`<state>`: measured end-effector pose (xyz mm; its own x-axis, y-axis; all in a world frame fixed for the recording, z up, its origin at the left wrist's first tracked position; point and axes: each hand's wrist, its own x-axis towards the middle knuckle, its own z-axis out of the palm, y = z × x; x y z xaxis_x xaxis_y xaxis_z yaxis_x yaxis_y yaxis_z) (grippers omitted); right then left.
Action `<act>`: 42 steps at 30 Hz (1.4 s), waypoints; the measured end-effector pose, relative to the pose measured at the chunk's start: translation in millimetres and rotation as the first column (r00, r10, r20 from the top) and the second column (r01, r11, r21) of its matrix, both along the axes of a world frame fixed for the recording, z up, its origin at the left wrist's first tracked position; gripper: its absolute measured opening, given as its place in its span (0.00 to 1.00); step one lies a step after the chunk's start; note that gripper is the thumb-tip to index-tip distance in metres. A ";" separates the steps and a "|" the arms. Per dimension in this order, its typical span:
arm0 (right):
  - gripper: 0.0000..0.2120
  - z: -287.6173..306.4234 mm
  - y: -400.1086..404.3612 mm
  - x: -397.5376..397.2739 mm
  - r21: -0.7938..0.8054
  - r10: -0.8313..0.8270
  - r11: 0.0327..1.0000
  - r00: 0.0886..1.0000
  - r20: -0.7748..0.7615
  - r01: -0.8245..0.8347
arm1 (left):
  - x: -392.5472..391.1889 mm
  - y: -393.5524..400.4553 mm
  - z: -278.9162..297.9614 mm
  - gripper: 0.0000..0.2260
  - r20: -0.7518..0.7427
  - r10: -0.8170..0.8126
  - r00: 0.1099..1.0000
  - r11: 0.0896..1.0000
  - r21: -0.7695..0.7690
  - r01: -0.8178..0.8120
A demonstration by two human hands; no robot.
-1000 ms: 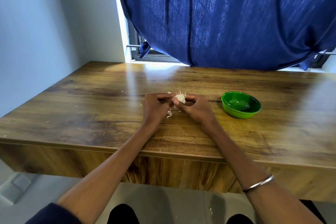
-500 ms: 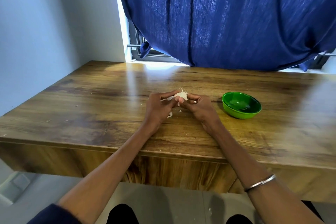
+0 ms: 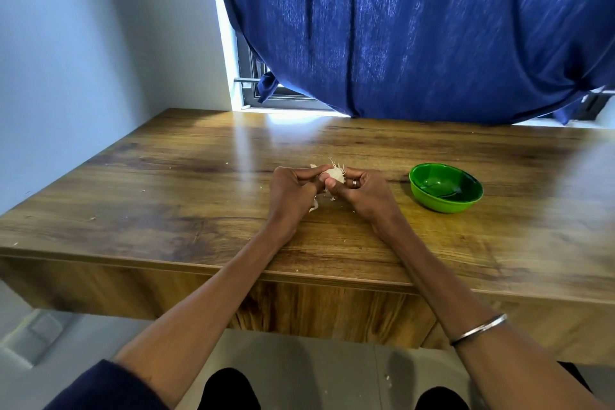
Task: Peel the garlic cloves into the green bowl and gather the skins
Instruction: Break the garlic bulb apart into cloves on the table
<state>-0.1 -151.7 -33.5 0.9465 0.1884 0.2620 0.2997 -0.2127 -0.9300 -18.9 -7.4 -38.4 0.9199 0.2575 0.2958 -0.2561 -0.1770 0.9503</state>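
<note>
A white garlic bulb (image 3: 335,174) with dry roots sticking up is held just above the middle of the wooden table (image 3: 166,196). My left hand (image 3: 291,191) and my right hand (image 3: 361,191) both grip it, thumbs and fingertips pressed on its skin. A curl of white garlic skin (image 3: 314,206) lies on the table under my left hand. The green bowl (image 3: 445,187) stands to the right of my right hand, apart from it; I cannot tell what lies inside it.
Small skin flakes (image 3: 143,191) dot the left part of the table. A blue curtain (image 3: 416,30) hangs over the window behind the table's far edge. A pale wall runs along the left. My knees show below the near table edge.
Both hands have stayed on the garlic bulb, lifting it slightly and turning it between the fingers. The bowl has not moved.
</note>
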 end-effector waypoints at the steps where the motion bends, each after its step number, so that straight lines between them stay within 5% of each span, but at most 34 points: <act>1: 0.06 0.5 0.0 -0.1 0.002 0.000 1.000 1.000 0.003 0.000 | -0.2 -0.6 -0.7 0.09 0.024 0.031 0.999 0.999 0.040 -0.031; 6: 0.05 -2.3 -2.1 3.1 0.022 0.008 1.000 1.000 -0.027 -0.008 | 0.6 -1.6 -1.3 0.08 0.065 0.063 0.996 0.995 0.069 -0.068; 13: 0.11 -3.2 -4.0 7.9 0.133 0.100 0.988 0.986 -0.130 -0.082 | 2.7 3.2 0.3 0.07 -0.075 -0.116 0.990 0.944 -0.318 0.086; 20: 0.16 -2.2 -5.6 9.3 0.162 0.103 0.984 0.982 -0.161 -0.077 | 7.7 4.7 -7.2 0.08 0.029 0.014 0.999 0.997 0.080 -0.017; 34: 0.04 -0.2 -0.6 2.4 0.128 0.029 0.992 0.994 -0.103 -0.015 | 0.8 2.2 -0.2 0.10 0.119 0.077 0.990 0.982 0.163 -0.096; 42: 0.23 -2.2 0.3 5.6 0.006 -0.075 0.997 0.992 -0.102 0.076 | 4.3 3.1 -1.5 0.10 0.020 0.130 0.991 0.992 -0.003 -0.129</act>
